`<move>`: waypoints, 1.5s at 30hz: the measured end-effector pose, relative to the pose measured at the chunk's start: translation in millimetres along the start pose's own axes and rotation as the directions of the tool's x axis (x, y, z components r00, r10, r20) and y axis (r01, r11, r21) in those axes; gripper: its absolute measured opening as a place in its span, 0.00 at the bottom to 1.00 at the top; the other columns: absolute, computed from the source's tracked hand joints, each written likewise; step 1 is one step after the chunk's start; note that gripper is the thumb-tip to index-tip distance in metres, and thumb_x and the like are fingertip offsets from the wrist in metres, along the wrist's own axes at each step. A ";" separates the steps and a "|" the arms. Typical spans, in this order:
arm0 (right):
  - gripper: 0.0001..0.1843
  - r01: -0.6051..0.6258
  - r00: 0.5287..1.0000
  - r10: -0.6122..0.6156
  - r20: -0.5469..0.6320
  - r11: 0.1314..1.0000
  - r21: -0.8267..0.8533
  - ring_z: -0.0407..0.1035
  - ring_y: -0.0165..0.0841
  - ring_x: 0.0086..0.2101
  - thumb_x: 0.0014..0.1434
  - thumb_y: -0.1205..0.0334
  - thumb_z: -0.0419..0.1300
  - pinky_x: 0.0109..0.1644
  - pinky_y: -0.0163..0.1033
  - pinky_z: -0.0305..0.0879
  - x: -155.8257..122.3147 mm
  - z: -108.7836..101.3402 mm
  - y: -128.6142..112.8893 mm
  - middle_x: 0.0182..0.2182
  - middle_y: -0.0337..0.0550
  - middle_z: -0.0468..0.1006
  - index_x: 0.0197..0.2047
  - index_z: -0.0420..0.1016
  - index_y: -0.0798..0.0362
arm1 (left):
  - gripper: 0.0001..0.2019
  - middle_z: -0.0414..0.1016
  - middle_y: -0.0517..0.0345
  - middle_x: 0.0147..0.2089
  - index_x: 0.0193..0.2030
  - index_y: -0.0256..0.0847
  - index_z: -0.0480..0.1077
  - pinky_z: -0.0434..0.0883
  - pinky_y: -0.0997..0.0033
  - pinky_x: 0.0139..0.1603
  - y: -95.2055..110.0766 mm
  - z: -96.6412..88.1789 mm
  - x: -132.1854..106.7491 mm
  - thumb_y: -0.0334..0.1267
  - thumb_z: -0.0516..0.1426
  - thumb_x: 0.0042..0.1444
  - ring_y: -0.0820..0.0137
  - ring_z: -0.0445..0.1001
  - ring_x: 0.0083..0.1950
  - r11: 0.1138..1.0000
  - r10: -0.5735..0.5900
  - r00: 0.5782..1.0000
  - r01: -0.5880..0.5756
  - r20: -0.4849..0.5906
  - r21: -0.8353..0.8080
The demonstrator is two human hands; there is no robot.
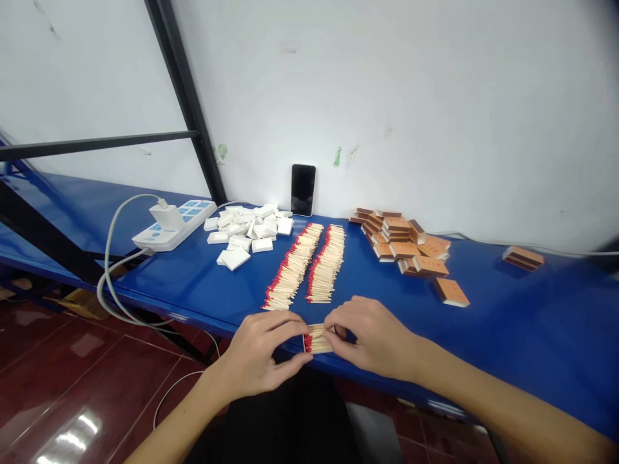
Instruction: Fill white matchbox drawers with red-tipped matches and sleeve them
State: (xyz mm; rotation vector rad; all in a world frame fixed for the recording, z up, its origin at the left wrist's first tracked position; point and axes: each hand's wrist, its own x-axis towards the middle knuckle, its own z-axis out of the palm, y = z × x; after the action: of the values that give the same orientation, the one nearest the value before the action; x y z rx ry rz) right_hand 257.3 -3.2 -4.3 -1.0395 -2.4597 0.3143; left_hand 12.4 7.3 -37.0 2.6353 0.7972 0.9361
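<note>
Left fingers grasp white tray | matches inside | right fingers at other end, grip unclear

a black-screened phone leans against the wall.

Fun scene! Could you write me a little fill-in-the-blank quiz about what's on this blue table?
1. The two rows of matches have heads coloured ____.
2. The smartphone leans against the ____.
3. As the camera sees it, the pile of brown matchboxes lies to the ____ of both rows.
4. Between the left hand and the right hand is a small bunch of ____.

Missing words: red; wall; right; matches
</note>
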 end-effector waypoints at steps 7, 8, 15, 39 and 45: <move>0.10 -0.011 1.000 0.012 0.022 1.000 -0.014 0.65 0.28 0.27 0.64 0.64 0.56 0.36 0.37 0.51 -0.7 -0.3 0.1 0.24 0.34 0.74 0.30 0.68 0.52 | 0.09 0.80 0.55 0.48 0.50 0.44 0.73 0.74 0.68 0.48 -1.7 -0.2 0.0 0.39 0.61 0.64 0.66 0.79 0.46 0.999 0.034 0.999 -0.034 -0.001 0.003; 0.10 -0.011 1.000 0.011 0.024 1.000 -0.011 0.65 0.28 0.26 0.64 0.64 0.56 0.36 0.37 0.51 -0.8 -0.5 -0.2 0.24 0.34 0.74 0.30 0.68 0.52 | 0.10 0.80 0.55 0.48 0.51 0.44 0.72 0.74 0.68 0.49 -1.7 -0.1 0.1 0.39 0.61 0.64 0.65 0.79 0.47 0.999 0.032 0.999 -0.032 -0.001 0.005; 0.10 0.042 0.997 -0.044 0.058 0.999 0.027 0.62 0.28 0.27 0.65 0.64 0.57 0.36 0.37 0.50 -1.1 -0.2 -0.8 0.25 0.33 0.72 0.30 0.68 0.52 | 0.08 0.80 0.55 0.49 0.50 0.45 0.73 0.74 0.69 0.46 -1.2 0.8 0.1 0.37 0.60 0.65 0.66 0.79 0.46 0.998 0.056 0.998 -0.056 -0.005 -0.002; 0.08 0.077 0.990 -0.083 0.113 0.995 0.059 0.65 0.28 0.28 0.66 0.66 0.54 0.37 0.38 0.51 0.7 -6.3 -0.3 0.27 0.35 0.73 0.34 0.71 0.53 | 0.13 0.81 0.54 0.49 0.53 0.43 0.72 0.76 0.67 0.49 0.1 3.3 1.0 0.40 0.60 0.63 0.65 0.80 0.47 0.999 0.018 1.000 -0.017 -0.016 0.033; 0.11 0.131 0.990 -0.132 0.055 0.991 0.016 0.62 0.29 0.26 0.65 0.67 0.53 0.35 0.39 0.50 -3.6 -6.4 -1.1 0.24 0.36 0.72 0.34 0.74 0.53 | 0.11 0.81 0.55 0.50 0.53 0.44 0.73 0.76 0.68 0.49 -0.2 2.6 1.1 0.39 0.59 0.64 0.66 0.80 0.48 0.999 0.036 0.999 -0.036 -0.006 0.037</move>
State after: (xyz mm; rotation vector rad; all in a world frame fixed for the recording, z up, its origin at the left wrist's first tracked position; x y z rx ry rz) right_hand 261.9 -6.3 0.6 -0.8689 -2.5581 0.3196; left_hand 14.7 8.0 -38.5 2.6879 0.7788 0.9484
